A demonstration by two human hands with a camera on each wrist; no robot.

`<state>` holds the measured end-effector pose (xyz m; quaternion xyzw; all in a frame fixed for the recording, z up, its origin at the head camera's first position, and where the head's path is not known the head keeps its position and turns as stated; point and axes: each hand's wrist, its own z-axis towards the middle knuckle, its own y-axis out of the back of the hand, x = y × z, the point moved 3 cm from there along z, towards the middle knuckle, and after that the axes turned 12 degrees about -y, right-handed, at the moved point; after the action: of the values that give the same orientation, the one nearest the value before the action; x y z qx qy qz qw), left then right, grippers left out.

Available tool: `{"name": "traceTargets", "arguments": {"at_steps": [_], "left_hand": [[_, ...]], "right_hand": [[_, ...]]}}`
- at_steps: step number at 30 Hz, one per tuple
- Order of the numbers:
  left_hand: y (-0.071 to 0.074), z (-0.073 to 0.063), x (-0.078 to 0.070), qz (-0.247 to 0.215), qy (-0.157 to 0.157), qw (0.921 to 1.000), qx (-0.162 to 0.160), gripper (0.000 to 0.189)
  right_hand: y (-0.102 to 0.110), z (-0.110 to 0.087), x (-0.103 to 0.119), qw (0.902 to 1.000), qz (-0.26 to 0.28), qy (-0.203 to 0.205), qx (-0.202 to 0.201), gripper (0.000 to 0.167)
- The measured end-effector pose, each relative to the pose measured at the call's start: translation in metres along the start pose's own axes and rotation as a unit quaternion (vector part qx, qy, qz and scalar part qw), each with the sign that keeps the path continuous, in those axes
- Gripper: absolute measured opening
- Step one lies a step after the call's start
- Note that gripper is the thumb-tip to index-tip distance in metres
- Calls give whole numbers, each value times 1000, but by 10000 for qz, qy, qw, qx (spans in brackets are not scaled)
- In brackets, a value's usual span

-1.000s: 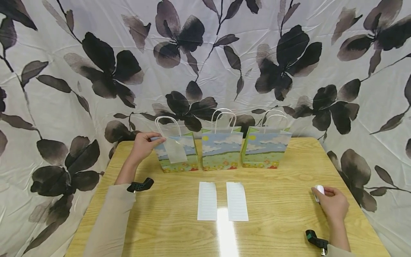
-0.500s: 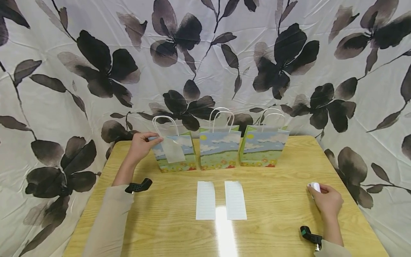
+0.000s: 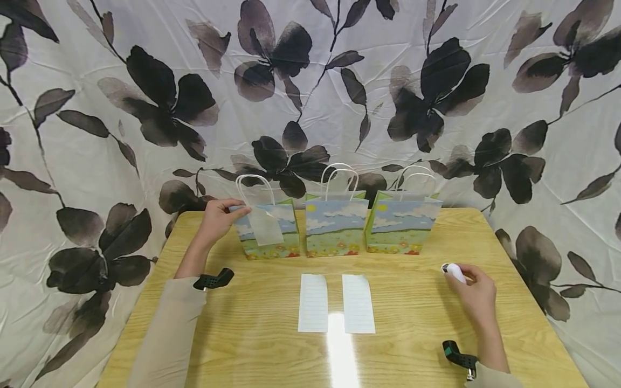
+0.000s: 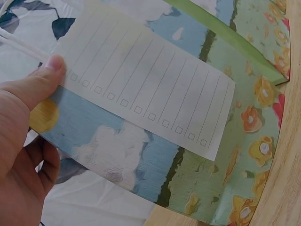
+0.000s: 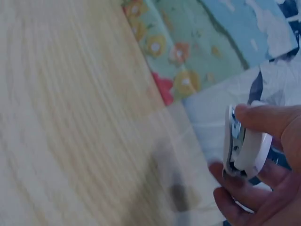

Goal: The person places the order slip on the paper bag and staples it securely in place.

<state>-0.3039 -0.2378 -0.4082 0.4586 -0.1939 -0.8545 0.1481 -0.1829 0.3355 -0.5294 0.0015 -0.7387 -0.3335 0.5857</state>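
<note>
My left hand (image 3: 217, 221) pinches a lined paper slip (image 4: 146, 80) against the top edge of the leftmost gift bag (image 3: 288, 237). Small checkboxes run along one side of the slip, which lies over the bag's painted sky and meadow. In the left wrist view, the thumb presses the slip's upper corner while the fingers sit behind the bag. A small white stapler (image 5: 251, 146) is gripped in my right hand (image 3: 477, 293), held over the right part of the table, with thumb on one side and fingers on the other.
Two matching gift bags, the middle one (image 3: 337, 229) and the right one (image 3: 404, 226), stand in the same row with white handles up. Two more lined slips, a left one (image 3: 312, 304) and a right one (image 3: 358, 304), lie on the wooden table (image 3: 252, 328). Behind hangs a floral cloth (image 3: 339, 134).
My right hand has carried the stapler leftward and slightly toward the bags. The left hand still holds the slip at the bag's edge.
</note>
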Motion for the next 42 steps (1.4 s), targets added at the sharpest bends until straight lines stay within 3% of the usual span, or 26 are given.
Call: {"name": "traceTargets", "arguments": {"at_steps": [6,13,23,35,42], "left_hand": [[0,0,-1,-23,27,10000,-32,18],[-1,0,-2,-77,110,9999,-4,19],[-1,-1,-1,-147,67,9999,-23,22],[-1,-1,-2,-104,-23,9999,-60,19],[-1,-1,-5,-63,-8,10000,-73,21]], "right_hand": [[-19,-1,21,9969,274,358,640,40],[-36,-5,37,9905,896,230,1013,47],[-63,-18,60,9493,2018,206,2402,51],[-102,-30,87,9291,1976,293,3112,45],[-128,-40,109,9173,2161,-121,3343,51]]}}
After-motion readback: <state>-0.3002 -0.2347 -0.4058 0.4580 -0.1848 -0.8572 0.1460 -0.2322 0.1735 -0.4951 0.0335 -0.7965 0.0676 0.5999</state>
